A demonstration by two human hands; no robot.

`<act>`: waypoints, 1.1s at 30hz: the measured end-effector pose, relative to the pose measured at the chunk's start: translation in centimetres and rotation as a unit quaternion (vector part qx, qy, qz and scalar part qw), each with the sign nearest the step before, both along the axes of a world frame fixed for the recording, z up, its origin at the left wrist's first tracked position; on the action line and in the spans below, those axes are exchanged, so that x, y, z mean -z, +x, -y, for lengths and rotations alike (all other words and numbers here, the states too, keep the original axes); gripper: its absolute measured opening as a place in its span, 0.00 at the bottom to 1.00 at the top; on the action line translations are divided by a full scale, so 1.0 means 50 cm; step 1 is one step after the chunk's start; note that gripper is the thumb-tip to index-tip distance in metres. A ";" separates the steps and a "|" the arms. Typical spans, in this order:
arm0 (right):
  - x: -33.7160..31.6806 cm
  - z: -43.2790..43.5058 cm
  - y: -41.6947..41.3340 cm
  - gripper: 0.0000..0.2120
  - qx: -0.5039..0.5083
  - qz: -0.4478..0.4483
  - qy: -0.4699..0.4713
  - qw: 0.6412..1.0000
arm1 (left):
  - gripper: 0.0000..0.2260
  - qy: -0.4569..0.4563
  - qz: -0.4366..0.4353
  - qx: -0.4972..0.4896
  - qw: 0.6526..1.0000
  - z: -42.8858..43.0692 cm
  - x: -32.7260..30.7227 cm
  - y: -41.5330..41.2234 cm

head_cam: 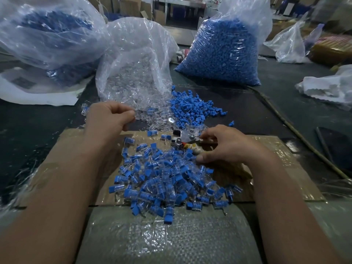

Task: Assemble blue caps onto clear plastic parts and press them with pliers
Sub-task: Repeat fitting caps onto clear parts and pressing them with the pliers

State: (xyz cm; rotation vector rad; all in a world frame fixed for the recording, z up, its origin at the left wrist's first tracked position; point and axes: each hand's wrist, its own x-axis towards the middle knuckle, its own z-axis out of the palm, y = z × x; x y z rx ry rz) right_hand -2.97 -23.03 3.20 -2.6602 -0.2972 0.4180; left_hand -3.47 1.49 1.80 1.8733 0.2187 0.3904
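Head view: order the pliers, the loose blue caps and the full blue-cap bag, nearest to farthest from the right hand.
1. pliers: held by the right hand.
2. loose blue caps: ahead, slightly left.
3. full blue-cap bag: far back, upright.

A single wide-angle camera on the person's head gives the only view. It faces forward and tilts down over the table (247, 119). It sits close to the work. Both forearms enter from the near corners, with the left hand (108, 119) left of centre and the right hand (226, 147) right of centre. The pliers (182, 138) lie about mid-frame. The bag of blue caps (221, 52) stands at the far side, and the room shows along the top edge. Straight edges bow outward toward the borders.
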 end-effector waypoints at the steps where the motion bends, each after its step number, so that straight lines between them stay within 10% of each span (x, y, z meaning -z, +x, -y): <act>1: 0.000 0.001 0.001 0.31 0.002 0.003 0.001 1.000 | 0.04 0.028 0.005 -0.006 1.000 0.000 0.004 0.001; 9: 0.006 0.005 0.002 0.25 0.028 0.041 0.026 0.998 | 0.10 0.181 -0.022 -0.029 0.983 0.000 0.024 0.006; 16: 0.004 0.010 0.012 0.08 0.058 0.124 0.077 0.988 | 0.26 0.321 -0.044 0.219 0.920 0.036 0.035 0.010; 25: -0.004 0.047 0.036 0.03 0.281 0.261 0.180 0.906 | 0.44 0.414 -0.129 0.211 0.876 0.031 0.045 0.020; 33: 0.011 0.061 0.055 0.05 0.339 0.231 0.189 0.892 | 0.12 0.402 -0.080 0.141 0.901 0.037 0.032 0.017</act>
